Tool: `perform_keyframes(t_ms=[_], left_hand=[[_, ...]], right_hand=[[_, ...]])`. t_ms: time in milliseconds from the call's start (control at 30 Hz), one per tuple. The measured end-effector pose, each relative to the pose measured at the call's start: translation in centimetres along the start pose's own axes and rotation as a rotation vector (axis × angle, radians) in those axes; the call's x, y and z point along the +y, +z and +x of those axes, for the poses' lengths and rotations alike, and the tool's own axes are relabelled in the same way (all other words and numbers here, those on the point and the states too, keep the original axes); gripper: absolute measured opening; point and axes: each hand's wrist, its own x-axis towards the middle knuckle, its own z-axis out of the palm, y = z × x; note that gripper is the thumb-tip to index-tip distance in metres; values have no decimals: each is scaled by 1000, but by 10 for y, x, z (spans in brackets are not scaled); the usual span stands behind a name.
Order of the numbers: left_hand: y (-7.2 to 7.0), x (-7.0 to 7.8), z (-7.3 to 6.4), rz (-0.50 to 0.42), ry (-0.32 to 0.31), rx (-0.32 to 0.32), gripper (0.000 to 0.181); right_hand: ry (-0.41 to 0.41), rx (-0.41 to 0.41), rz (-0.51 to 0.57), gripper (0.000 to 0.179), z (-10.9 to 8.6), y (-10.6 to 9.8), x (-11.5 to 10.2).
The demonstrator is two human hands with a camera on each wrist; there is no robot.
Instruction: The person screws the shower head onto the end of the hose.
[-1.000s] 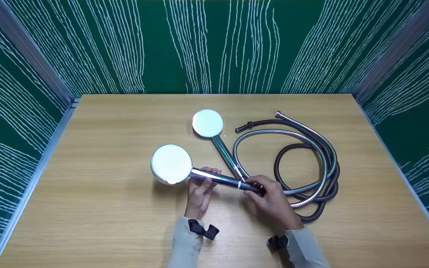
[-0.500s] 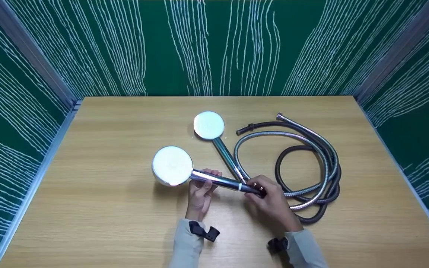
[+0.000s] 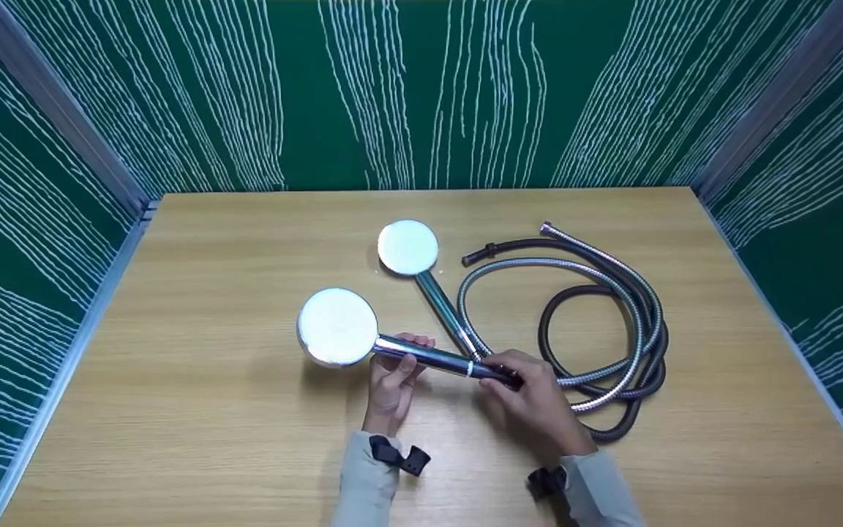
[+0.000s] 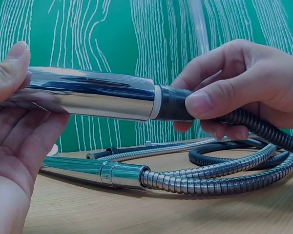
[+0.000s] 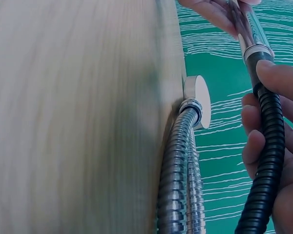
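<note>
My left hand [image 3: 391, 384] grips the chrome handle of a shower head [image 3: 337, 326], its round white face turned up above the table. In the left wrist view the thumb lies over the handle [image 4: 97, 95] and the fingers pass beneath it. My right hand [image 3: 535, 395] pinches the smooth black end fitting [image 4: 175, 102] of a black ribbed hose [image 5: 266, 161], which meets the handle at a pale ring [image 4: 156, 102]. Behind them a second shower head [image 3: 408, 247] lies on the table, its handle [image 4: 97, 170] joined to a silver metal hose [image 4: 215, 183].
The black and silver hoses [image 3: 645, 307] lie in overlapping loops on the right of the wooden table [image 3: 173, 329]. Their free ends, one black [image 3: 476, 256] and one silver [image 3: 546, 228], point to the back. Green walls [image 3: 304, 88] with white lines enclose the back and sides.
Both hands keep their hold on the shower head and hose fitting. The right fingers have shifted slightly at the fitting; the scene moves a little as the head camera tilts.
</note>
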Motion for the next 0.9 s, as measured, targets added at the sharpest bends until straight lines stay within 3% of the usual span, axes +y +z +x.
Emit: perform_keyframes(t_ms=[200,433,667,900], left_hand=[[0,0,0,5,-11,26,19],[0,0,0,15,5,14,19],[0,0,1,0,11,3,18],[0,0,0,-20,19,15,18]], right_hand=[[28,-37,-10,26,0,0,-1],[-23,10,-66,40,1,5,2],[-85,51,-50,38,2,9,5],[-59,37,-33,34,2,8,4]])
